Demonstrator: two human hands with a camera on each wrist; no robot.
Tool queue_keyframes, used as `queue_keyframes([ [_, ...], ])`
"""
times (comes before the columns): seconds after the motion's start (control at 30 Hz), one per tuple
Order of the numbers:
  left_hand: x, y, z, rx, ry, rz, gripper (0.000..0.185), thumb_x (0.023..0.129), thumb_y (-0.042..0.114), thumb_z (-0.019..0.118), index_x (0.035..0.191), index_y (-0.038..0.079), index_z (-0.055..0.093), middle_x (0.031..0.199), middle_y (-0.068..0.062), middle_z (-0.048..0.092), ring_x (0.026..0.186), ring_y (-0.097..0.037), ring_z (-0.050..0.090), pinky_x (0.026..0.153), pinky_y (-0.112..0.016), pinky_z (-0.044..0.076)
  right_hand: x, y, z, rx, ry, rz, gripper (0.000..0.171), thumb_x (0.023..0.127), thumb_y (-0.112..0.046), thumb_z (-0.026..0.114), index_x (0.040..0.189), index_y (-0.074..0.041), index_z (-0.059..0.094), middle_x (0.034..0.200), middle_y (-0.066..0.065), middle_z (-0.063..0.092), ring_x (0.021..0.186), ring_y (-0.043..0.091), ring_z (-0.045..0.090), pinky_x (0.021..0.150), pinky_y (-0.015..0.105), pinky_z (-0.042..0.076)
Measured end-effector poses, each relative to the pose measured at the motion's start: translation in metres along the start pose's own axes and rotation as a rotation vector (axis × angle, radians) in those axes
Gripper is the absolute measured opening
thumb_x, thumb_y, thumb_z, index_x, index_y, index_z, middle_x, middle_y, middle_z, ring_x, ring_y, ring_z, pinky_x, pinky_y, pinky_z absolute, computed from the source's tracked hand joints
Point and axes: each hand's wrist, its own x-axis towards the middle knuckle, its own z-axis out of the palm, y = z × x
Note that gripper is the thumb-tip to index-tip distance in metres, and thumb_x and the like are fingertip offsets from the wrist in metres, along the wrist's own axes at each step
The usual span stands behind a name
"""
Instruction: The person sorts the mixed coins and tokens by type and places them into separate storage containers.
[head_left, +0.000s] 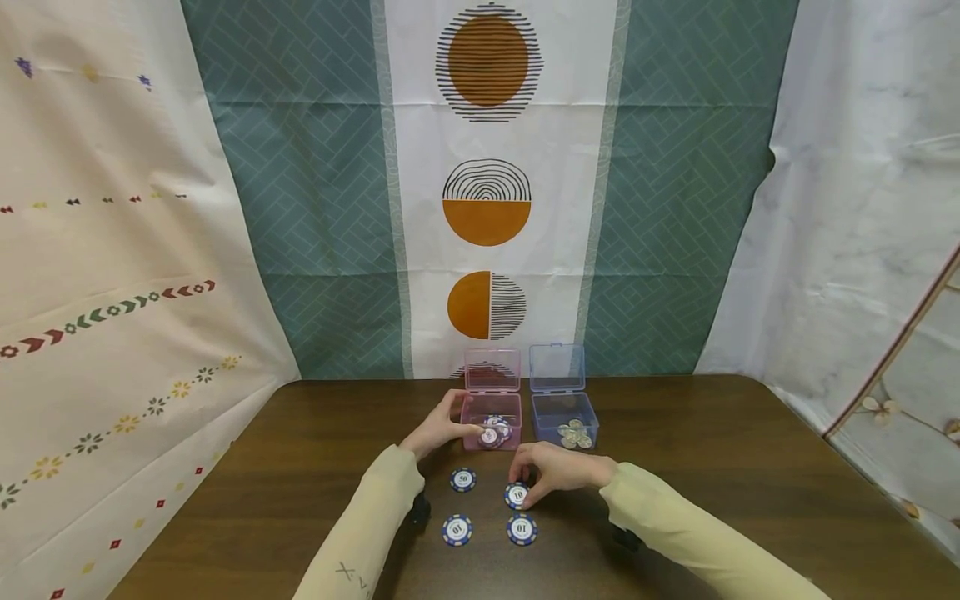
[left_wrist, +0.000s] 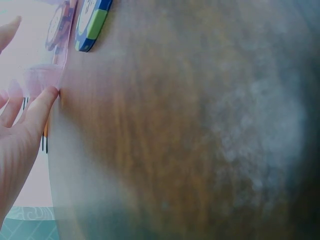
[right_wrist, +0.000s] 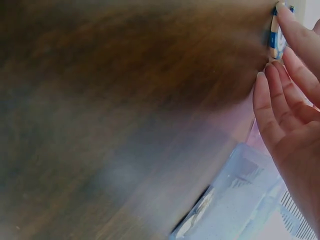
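Head view, lower centre: left hand [head_left: 437, 427] spread, thumb and fingers touching left end of pink box [head_left: 513, 408], lid up, purple-edged chips [head_left: 495, 432] inside. Right hand [head_left: 556, 467] pinching blue-edged chip marked 10 [head_left: 516, 495] by its edges; whether clear of table [head_left: 337, 425], cannot tell. Three more chips [head_left: 522, 529] lie left and below. Blue box [head_left: 547, 407], coin-like discs [head_left: 575, 434] inside, just right of pink box.

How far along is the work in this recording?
Apparently done: chips are in the pink box, coins in the blue box. In hand: the right hand pinches a "10" chip; the left hand holds the pink box. Probably left: three loose chips on the table, and closing both open lids.
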Motion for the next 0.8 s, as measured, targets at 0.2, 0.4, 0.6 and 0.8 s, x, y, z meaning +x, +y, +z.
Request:
queue_keyframes([
  [0.2, 0.0026, -0.0053, 0.0002, -0.005, -0.001, -0.003, 0.067, 0.077, 0.017, 0.073, 0.129, 0.007, 0.033, 0.131, -0.017, 0.038, 0.120, -0.036, 0.035, 0.095, -0.053, 0.027, -0.0001, -0.0010, 0.0013, 0.002, 0.009, -0.025, 0.027, 0.074, -0.015, 0.075, 0.097, -0.009, 0.062, 0.085, -0.007, 0.054, 0.073, 0.008, 0.053, 0.064, 0.019, 0.045],
  [0.4, 0.0032, -0.0079, 0.0003, -0.010, -0.004, 0.006, 0.068, 0.077, 0.017, 0.072, 0.130, 0.006, 0.032, 0.132, -0.018, 0.037, 0.120, -0.037, 0.034, 0.095, -0.054, 0.026, 0.0008, -0.0011, 0.0024, -0.032, 0.023, -0.031, 0.026, 0.074, -0.015, 0.075, 0.096, -0.008, 0.064, 0.081, -0.007, 0.055, 0.068, 0.005, 0.052, 0.060, 0.017, 0.044],
  [0.6, 0.0038, -0.0082, 0.0011, -0.003, 0.008, 0.015, 0.066, 0.076, 0.016, 0.073, 0.128, 0.006, 0.034, 0.130, -0.017, 0.039, 0.120, -0.035, 0.036, 0.095, -0.051, 0.028, 0.0026, 0.0010, 0.0036, -0.041, 0.060, -0.019, 0.025, 0.072, -0.017, 0.076, 0.092, -0.009, 0.064, 0.076, -0.009, 0.055, 0.065, 0.003, 0.050, 0.057, 0.018, 0.044],
  [0.8, 0.0044, -0.0080, 0.0011, -0.004, 0.012, 0.031, 0.065, 0.076, 0.014, 0.073, 0.127, 0.005, 0.034, 0.131, -0.017, 0.037, 0.120, -0.037, 0.036, 0.095, -0.052, 0.028, 0.0034, 0.0013, 0.0001, 0.031, 0.112, -0.008, 0.026, 0.073, -0.017, 0.075, 0.095, -0.008, 0.064, 0.079, -0.008, 0.057, 0.065, 0.004, 0.052, 0.058, 0.020, 0.047],
])
